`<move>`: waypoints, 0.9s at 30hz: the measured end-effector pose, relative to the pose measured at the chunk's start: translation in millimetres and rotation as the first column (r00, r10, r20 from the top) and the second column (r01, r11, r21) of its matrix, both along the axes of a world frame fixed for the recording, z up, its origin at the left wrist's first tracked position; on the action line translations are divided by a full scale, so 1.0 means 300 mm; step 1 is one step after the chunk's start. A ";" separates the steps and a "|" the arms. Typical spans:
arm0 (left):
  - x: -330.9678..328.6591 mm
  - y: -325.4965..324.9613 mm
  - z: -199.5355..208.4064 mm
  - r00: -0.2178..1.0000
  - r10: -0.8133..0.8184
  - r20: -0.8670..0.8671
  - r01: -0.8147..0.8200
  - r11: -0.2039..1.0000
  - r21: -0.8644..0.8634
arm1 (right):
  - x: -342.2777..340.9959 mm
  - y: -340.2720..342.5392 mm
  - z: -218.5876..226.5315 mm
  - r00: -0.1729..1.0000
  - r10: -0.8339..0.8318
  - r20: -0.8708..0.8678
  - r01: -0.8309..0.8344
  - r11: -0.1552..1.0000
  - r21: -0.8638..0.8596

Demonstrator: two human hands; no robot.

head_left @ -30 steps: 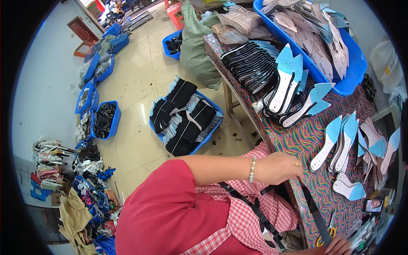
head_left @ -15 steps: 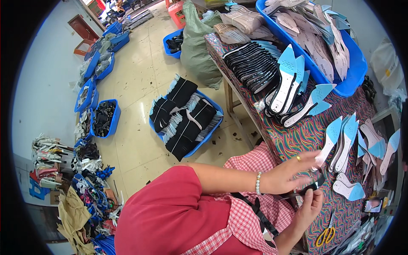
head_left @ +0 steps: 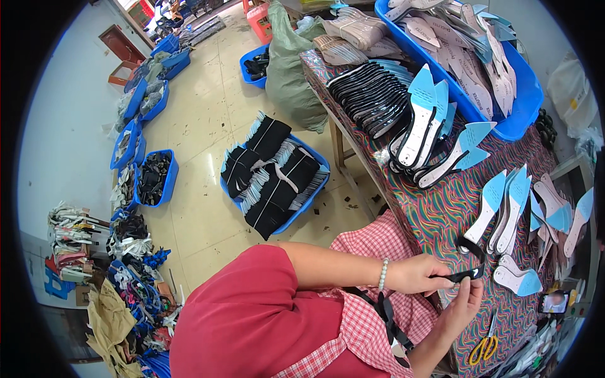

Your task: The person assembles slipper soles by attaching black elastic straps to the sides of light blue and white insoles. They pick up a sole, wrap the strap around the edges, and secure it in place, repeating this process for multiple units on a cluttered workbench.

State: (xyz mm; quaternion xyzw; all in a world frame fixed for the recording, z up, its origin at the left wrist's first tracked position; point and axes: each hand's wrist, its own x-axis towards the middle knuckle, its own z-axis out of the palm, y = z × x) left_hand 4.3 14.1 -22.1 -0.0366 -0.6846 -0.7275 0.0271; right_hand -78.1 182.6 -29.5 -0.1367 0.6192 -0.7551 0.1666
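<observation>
Smooth black strip [head_left: 459, 276], glossy plastic-looking table cover [head_left: 435, 217], smooth plastic tub [head_left: 529, 91].

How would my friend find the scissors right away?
Find the table covered in colourful waves. Look toward the picture's bottom right, beside the right hand. The scissors lie there, yellow-handled, unlike the pale, blue-tipped pieces farther up.

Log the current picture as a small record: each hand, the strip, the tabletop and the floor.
Left hand: pinching a black strip
Right hand: pinching the same strip, near its small white patch
Strip shape: curls upward beyond the fingertips
Tabletop: patterned cover, blue-and-white shoe-shaped pieces, yellow-handled scissors, large blue tub
Floor: blue bin filled with black bundles
</observation>
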 end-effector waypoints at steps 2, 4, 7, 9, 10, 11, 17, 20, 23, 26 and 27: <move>-0.009 0.010 -0.017 1.000 -0.003 -0.010 0.002 1.000 -0.028 | 0.001 -0.011 0.009 0.987 0.017 0.159 0.009 0.986 -0.164; -0.007 0.009 -0.012 0.999 -0.017 0.032 0.015 0.999 0.046 | 0.011 -0.026 0.017 0.993 -0.042 0.111 0.061 0.982 -0.177; 0.005 -0.005 -0.014 0.988 -0.089 0.126 0.065 0.981 0.181 | -0.017 0.009 -0.016 0.981 -0.148 0.128 0.175 0.954 -0.243; 0.012 -0.011 -0.015 0.974 -0.153 0.168 0.113 0.967 0.227 | -0.015 0.002 0.005 0.971 -0.196 0.137 0.224 0.947 -0.232; 0.016 -0.014 -0.014 0.969 -0.174 0.176 0.132 0.965 0.225 | -0.021 0.005 0.005 0.971 -0.186 0.148 0.218 0.945 -0.245; 0.018 -0.016 -0.015 0.963 -0.195 0.183 0.153 0.963 0.223 | -0.035 0.016 0.001 0.971 -0.176 0.160 0.213 0.942 -0.257; 0.031 -0.013 -0.058 0.980 -0.172 0.103 0.160 0.980 0.121 | -0.083 0.038 0.020 0.955 -0.222 0.198 0.265 0.936 -0.232; 0.041 -0.022 -0.053 0.999 -0.015 0.050 0.018 0.998 -0.059 | -0.079 0.042 -0.002 0.962 -0.235 0.139 0.253 0.958 -0.134; 0.071 -0.003 -0.016 0.896 0.196 -0.398 -0.413 0.693 -0.590 | -0.080 0.034 -0.004 0.948 -0.292 0.124 0.298 0.954 -0.032; 0.059 -0.002 -0.050 0.913 0.108 -0.394 -0.368 0.636 -0.678 | -0.080 0.024 0.005 0.953 -0.292 0.084 0.291 0.956 0.016; 0.053 -0.003 -0.062 0.916 0.090 -0.390 -0.355 0.632 -0.689 | -0.079 0.023 0.014 0.964 -0.260 0.057 0.258 0.965 0.046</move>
